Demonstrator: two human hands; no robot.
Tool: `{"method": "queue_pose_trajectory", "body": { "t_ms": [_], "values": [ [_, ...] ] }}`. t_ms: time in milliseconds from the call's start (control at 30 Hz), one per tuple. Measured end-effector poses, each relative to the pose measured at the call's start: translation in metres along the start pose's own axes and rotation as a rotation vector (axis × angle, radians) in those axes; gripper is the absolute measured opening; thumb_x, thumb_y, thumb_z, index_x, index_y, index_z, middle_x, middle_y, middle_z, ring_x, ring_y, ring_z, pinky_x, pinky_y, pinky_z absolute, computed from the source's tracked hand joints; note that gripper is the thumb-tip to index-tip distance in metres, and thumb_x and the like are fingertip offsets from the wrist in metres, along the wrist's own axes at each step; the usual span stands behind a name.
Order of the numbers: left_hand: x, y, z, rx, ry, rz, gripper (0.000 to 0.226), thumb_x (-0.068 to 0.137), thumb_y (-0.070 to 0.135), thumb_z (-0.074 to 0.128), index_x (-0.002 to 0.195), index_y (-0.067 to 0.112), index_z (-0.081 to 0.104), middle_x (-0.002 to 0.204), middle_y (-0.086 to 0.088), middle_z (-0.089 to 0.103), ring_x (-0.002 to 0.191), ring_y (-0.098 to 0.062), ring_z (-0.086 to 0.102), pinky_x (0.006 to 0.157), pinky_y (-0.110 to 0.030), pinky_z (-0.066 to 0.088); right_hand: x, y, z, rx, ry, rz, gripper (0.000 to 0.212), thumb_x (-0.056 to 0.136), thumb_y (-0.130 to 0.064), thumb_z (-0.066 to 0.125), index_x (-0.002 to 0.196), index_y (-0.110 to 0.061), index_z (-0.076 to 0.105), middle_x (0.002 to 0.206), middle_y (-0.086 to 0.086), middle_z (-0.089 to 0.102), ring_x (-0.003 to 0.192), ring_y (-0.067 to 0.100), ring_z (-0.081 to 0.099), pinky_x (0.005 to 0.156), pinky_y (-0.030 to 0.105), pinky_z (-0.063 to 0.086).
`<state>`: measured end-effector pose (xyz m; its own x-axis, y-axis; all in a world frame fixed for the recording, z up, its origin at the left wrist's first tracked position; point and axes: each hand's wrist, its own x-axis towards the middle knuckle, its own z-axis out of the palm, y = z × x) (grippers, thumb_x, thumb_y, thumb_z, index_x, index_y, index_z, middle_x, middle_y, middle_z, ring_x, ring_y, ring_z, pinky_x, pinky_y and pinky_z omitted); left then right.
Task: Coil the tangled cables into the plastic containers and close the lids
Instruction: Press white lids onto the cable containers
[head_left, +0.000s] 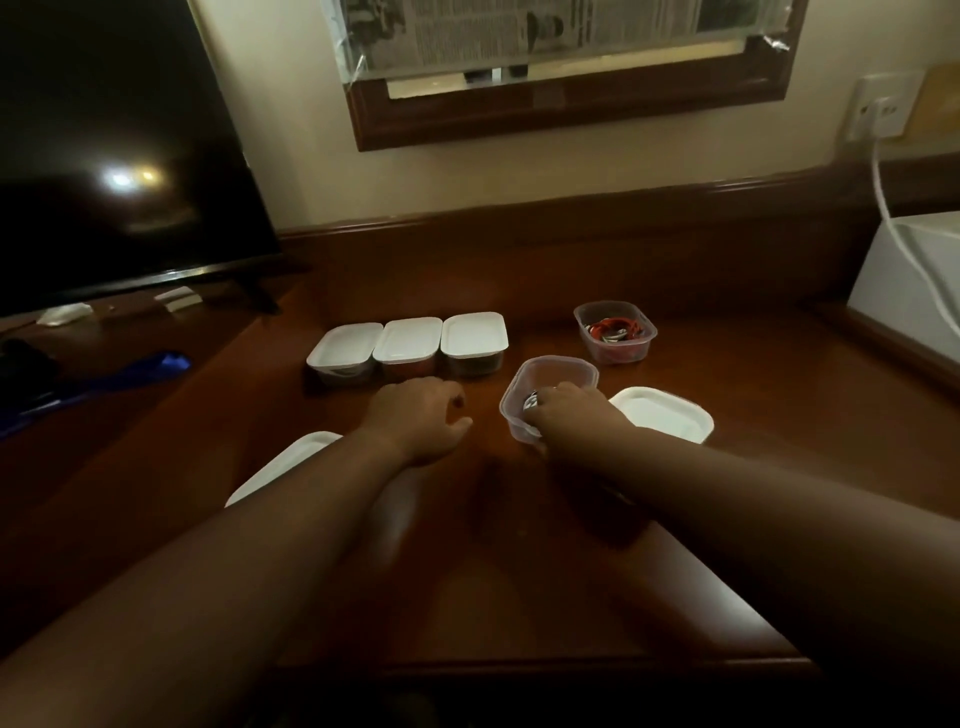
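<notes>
On the wooden desk (519, 545) the right hand (569, 413) reaches into a tilted open container (556, 371), fingers on a coiled cable (531, 401). The left hand (421, 415) rests loosely curled beside it. Three lidded containers (410, 345) stand in a row behind; another open container (615, 332) holds red cable; loose lids (662, 413) lie nearby

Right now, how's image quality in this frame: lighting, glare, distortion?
Head view: dim, warm light; bright glare spot on the TV screen; wide-angle bend in the desk edge and the wall trim; near forearms soft; the open container under the right hand stays legible.
</notes>
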<state>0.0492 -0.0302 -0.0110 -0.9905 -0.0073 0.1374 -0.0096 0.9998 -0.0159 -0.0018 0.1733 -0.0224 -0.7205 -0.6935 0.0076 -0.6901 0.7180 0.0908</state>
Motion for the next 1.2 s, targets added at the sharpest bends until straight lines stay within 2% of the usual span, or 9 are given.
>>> {"method": "queue_pose_trajectory", "body": {
  "t_ms": [100,233,367,533,700,900,1000,1100,1200],
  "values": [
    [-0.026,-0.022,0.002,0.031,-0.021,-0.103,0.041,0.090,0.052,0.057,0.123,0.028,0.061,0.121,0.002,0.064,0.108,-0.019,0.061,0.087,-0.037,0.054,-0.006,-0.013,0.000,-0.008,-0.029,-0.073,0.044,0.096,-0.014,0.060,0.139,-0.021,0.055,0.144,0.006,0.052,0.127,0.026,0.053,0.104,0.041,0.045],
    [-0.064,-0.053,0.010,0.050,-0.028,-0.215,0.041,0.090,0.047,0.059,0.122,0.022,0.063,0.123,-0.001,0.059,0.112,-0.023,0.058,0.089,-0.037,0.051,-0.023,-0.029,0.002,-0.011,0.054,-0.178,0.047,0.096,-0.010,0.059,0.141,-0.023,0.053,0.147,0.002,0.051,0.133,0.022,0.049,0.108,0.038,0.041],
    [-0.096,-0.077,0.016,0.029,-0.001,-0.303,0.034,0.087,0.039,0.060,0.117,0.023,0.069,0.128,-0.001,0.062,0.115,-0.025,0.059,0.092,-0.038,0.052,-0.039,-0.042,0.006,0.008,0.126,-0.258,0.052,0.096,-0.016,0.059,0.143,-0.032,0.048,0.146,0.003,0.049,0.129,0.025,0.046,0.098,0.037,0.043],
    [-0.107,-0.087,0.016,0.024,-0.104,-0.362,0.033,0.085,0.029,0.057,0.115,0.027,0.070,0.128,-0.003,0.065,0.118,-0.028,0.060,0.096,-0.038,0.051,-0.047,-0.047,0.012,0.106,0.181,-0.300,0.045,0.096,-0.018,0.056,0.138,-0.036,0.055,0.137,0.004,0.053,0.113,0.027,0.048,0.084,0.036,0.042],
    [-0.107,-0.090,0.019,0.056,-0.144,-0.361,0.036,0.083,0.028,0.060,0.118,0.024,0.067,0.121,-0.003,0.066,0.112,-0.026,0.061,0.092,-0.035,0.052,-0.061,-0.045,0.015,0.359,0.160,-0.200,0.037,0.092,-0.039,0.063,0.126,-0.026,0.065,0.132,0.000,0.051,0.118,0.021,0.048,0.094,0.032,0.045],
    [-0.104,-0.094,0.019,0.046,-0.171,-0.337,0.035,0.083,0.029,0.062,0.116,0.023,0.070,0.117,-0.002,0.068,0.108,-0.023,0.062,0.086,-0.030,0.051,-0.071,-0.047,0.016,0.353,0.029,-0.023,0.078,0.073,-0.078,0.059,0.129,-0.024,0.051,0.160,0.001,0.018,0.138,0.024,0.036,0.103,0.036,0.044],
    [-0.100,-0.096,0.015,0.017,-0.179,-0.344,0.031,0.084,0.024,0.063,0.113,0.023,0.073,0.121,-0.002,0.068,0.111,-0.024,0.061,0.087,-0.030,0.051,-0.070,-0.047,0.025,0.447,0.024,-0.001,0.078,0.077,-0.071,0.062,0.135,-0.023,0.044,0.156,0.002,0.026,0.130,0.019,0.045,0.099,0.029,0.048],
    [-0.099,-0.097,0.014,0.034,-0.181,-0.342,0.028,0.082,0.025,0.065,0.109,0.022,0.074,0.116,-0.002,0.069,0.106,-0.023,0.063,0.084,-0.029,0.052,-0.070,-0.047,0.031,0.628,0.085,0.009,0.068,0.077,-0.063,0.071,0.129,-0.031,0.042,0.126,-0.013,0.043,0.108,0.006,0.051,0.077,0.012,0.046],
    [-0.099,-0.096,0.016,0.065,-0.194,-0.327,0.029,0.080,0.027,0.067,0.108,0.023,0.070,0.110,-0.001,0.068,0.098,-0.021,0.063,0.081,-0.030,0.055,-0.070,-0.044,0.036,0.786,0.097,0.047,0.078,0.074,-0.057,0.077,0.136,-0.030,0.038,0.133,-0.012,0.044,0.117,0.007,0.049,0.086,0.014,0.043]
  ]
}}
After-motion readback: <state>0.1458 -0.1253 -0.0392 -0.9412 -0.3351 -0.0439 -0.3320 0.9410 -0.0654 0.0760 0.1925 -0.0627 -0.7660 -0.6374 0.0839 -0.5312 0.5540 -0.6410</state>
